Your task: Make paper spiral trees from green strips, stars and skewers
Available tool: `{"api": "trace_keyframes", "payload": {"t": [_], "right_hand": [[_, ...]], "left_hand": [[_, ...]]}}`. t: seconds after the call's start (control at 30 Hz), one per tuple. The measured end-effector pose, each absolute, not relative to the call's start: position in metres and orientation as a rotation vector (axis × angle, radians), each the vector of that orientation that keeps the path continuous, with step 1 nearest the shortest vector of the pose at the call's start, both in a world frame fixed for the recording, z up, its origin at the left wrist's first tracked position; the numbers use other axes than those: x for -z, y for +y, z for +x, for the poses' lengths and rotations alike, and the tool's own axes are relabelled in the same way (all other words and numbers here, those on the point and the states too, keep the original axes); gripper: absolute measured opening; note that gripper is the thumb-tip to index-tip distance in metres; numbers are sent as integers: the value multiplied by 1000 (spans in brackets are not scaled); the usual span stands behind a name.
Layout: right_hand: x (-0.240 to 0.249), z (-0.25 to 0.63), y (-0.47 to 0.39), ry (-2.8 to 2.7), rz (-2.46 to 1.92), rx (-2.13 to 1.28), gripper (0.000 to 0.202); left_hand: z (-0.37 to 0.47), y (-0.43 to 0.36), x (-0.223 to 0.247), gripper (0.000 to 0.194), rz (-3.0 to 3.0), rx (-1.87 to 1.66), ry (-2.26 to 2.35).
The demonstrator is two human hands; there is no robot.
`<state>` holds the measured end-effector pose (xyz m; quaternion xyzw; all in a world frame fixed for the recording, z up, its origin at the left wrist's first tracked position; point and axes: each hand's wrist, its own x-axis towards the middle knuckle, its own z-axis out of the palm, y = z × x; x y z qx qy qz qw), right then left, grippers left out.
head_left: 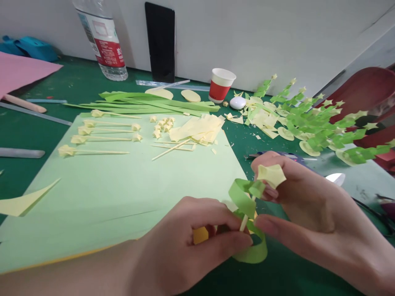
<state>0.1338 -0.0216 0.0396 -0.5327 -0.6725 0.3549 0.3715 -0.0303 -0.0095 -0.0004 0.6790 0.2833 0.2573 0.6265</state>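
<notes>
My left hand (pixel 203 234) pinches a thin pale stick (pixel 244 222) between thumb and fingers. On its top end sits a pale yellow folded paper star (pixel 271 176). A green paper strip (pixel 242 197) winds in loose curls around the stick, its lower loop hanging below my left fingertips. My right hand (pixel 314 209) is cupped around the star's right side, thumb and fingers apart. Its thumb tip is close beside the strip; whether it touches cannot be made out. Several similar star-topped sticks (pixel 101 139) lie on the light green sheet (pixel 123 176).
Behind lie green strips (pixel 148 102), loose small stars (pixel 163 125) and yellow paper pieces (pixel 197 129). A bottle (pixel 108 45), phone (pixel 160 41) and paper cup (pixel 220 86) stand along the wall. Finished paper plants (pixel 327 119) crowd the right. Scissors (pixel 290 157) lie partly behind my right hand.
</notes>
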Motion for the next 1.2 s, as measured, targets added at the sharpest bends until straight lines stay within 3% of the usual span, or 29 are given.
{"api": "trace_keyframes", "payload": {"t": [0.23, 0.7, 1.03, 1.2], "right_hand": [[-41, 141, -21, -1667, -1389, -915, 17], [-40, 147, -17, -1430, -1205, -1039, 5], [-59, 150, -10, -1125, -919, -1507, 14], [-59, 157, -7, -1424, -986, -1275, 12]], "left_hand": [[-29, -11, 1, 21, 1320, -574, 603], [-27, -10, 2, 14, 1397, -631, 690], [-25, -13, 2, 18, 1392, -646, 760], [-26, -12, 6, 19, 1450, -623, 691]]}}
